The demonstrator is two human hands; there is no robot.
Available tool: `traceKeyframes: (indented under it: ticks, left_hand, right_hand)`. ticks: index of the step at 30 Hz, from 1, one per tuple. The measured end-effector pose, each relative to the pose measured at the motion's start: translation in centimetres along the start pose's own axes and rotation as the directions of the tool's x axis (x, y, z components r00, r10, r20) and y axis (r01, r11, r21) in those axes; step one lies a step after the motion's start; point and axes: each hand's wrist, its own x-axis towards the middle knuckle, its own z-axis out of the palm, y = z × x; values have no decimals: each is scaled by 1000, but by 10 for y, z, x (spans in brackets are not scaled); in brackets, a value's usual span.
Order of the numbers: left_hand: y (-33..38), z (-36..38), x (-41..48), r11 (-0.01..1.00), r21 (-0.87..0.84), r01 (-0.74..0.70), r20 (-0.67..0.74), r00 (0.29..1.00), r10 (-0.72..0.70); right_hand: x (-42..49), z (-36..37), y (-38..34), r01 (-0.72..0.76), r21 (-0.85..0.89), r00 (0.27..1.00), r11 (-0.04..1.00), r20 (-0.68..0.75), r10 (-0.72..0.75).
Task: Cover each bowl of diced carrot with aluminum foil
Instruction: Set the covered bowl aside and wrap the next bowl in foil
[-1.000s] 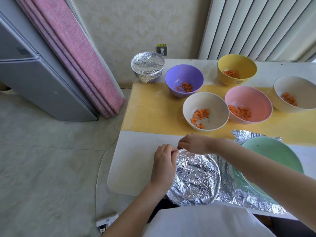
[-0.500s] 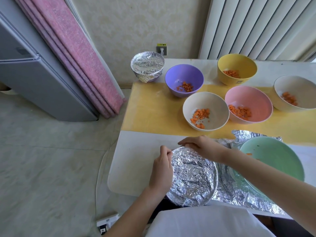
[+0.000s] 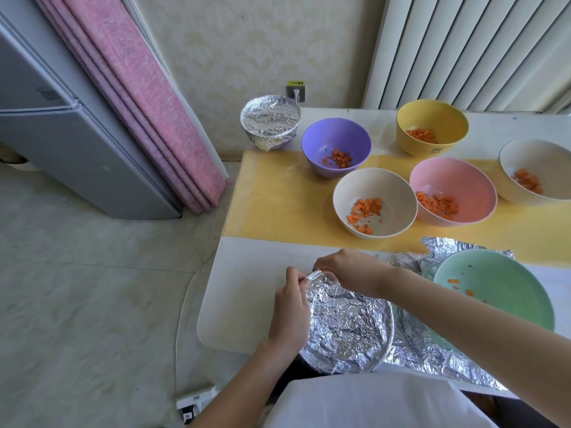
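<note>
Eight bowls on the table (image 3: 241,288). Two are foil-covered: far covered bowl (image 3: 270,118) at the far left corner and near covered bowl (image 3: 349,329) at the near edge.

Six are open, each with diced carrot:
- purple bowl (image 3: 324,134)
- yellow bowl (image 3: 432,115)
- white bowl (image 3: 370,183)
- pink bowl (image 3: 457,174)
- cream bowl (image 3: 531,156) at the right edge
- green bowl (image 3: 494,273)

One loose foil sheet (image 3: 432,353). One yellow mat (image 3: 278,205). Two hands, left hand (image 3: 290,304) and right hand (image 3: 349,270), both pinching foil on the near covered bowl.

I see two bowls under crinkled foil — the near bowl (image 3: 349,329) right in front of me, the far bowl (image 3: 270,117) at the back left. The purple bowl (image 3: 336,139), yellow bowl (image 3: 432,117), pink bowl (image 3: 454,177), middle cream bowl (image 3: 374,189) and right cream bowl (image 3: 539,159) stand uncovered, diced carrot inside. The green bowl (image 3: 494,282) sits upright on a loose foil sheet (image 3: 445,247) — uncovered too.
</note>
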Motion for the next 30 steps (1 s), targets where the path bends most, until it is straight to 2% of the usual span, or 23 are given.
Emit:
traceKeyframes:
  ticks: [5, 8, 12, 16, 19, 22, 26, 30]
  left_hand:
    - [-1, -1, -2, 999, 16, -28, -21, 999, 28]
    - [-4, -2, -4, 1000, 14, -14, -48, 999, 15]
    - [-8, -4, -8, 1000, -16, 26, -77, 997, -27]
    - [-10, -7, -7, 998, -28, 64, -44, 997, -66]
    - [-6, -13, 2, 1000, 16, -14, 9, 1000, 13]
    - [1, -14, 12, 992, 68, -111, 16, 994, 110]
    - [4, -13, 15, 989, 106, -106, 18, 994, 105]
    - [7, -13, 14, 987, 115, -113, 11, 994, 113]
  right_hand:
    - [-1, 6, 4, 5, 90, 997, 996, -80, 2]
    - [-5, 6, 9, -89, 179, 988, 980, -110, 109]
    - [-12, 11, 13, -221, 285, 970, 933, -38, 241]
    - [-15, 14, 13, -225, 366, 972, 903, 24, 232]
    - [-16, 15, 12, -198, 399, 974, 896, -23, 225]
    - [-16, 13, 12, -151, 406, 977, 901, -79, 200]
    - [-18, 14, 13, -111, 278, 982, 954, -114, 148]
    - [-15, 17, 1, -151, 223, 970, 963, -153, 188]
